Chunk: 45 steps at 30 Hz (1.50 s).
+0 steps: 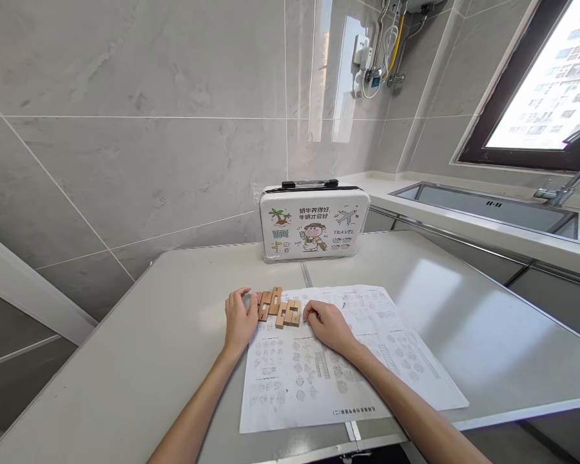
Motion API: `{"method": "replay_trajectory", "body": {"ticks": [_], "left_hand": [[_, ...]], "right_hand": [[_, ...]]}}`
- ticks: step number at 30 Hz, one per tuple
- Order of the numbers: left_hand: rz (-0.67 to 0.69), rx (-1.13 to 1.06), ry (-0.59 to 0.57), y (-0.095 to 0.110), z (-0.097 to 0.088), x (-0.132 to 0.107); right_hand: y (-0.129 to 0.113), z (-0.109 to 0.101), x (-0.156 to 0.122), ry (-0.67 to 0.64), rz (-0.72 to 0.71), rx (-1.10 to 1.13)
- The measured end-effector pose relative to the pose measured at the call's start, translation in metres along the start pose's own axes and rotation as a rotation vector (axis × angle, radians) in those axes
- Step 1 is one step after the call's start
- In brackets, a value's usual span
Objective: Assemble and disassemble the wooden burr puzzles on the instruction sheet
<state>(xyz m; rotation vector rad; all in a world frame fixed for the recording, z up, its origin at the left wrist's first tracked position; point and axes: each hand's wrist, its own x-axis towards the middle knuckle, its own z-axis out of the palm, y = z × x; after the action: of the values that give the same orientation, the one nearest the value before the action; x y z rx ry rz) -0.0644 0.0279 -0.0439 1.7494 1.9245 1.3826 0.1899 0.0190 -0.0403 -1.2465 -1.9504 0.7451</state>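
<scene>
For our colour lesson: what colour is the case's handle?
The handle is black; see the head view.

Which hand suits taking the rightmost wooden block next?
Probably the right hand: it lies curled just beside the rightmost notched, light-brown wooden block; the left hand is at the group's opposite end.

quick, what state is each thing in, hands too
left hand: partly curled, thumb against the wooden pieces
right hand: loosely curled over the paper sheet, nothing visible in it
wooden pieces: grouped together at the sheet's edge
paper sheet: spread out, printed side up
white case: standing upright, looks closed
tap: no water seen running
window: open or shut, cannot tell
</scene>
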Motion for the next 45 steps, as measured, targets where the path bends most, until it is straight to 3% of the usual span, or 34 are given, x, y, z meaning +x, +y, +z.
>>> {"method": "replay_trajectory", "body": {"ticks": [5,14,45], "left_hand": [[-0.046,-0.029,-0.012,-0.008,0.004,-0.001],[-0.066,-0.028,-0.034,-0.003,0.003,-0.001],[-0.021,0.005,-0.087,0.003,0.002,0.000]], "right_hand": [[0.000,0.000,0.000,-0.040,-0.060,-0.042],[-0.005,-0.003,0.001,-0.069,-0.067,-0.031],[0.001,-0.002,0.002,-0.089,-0.096,-0.044]]}}
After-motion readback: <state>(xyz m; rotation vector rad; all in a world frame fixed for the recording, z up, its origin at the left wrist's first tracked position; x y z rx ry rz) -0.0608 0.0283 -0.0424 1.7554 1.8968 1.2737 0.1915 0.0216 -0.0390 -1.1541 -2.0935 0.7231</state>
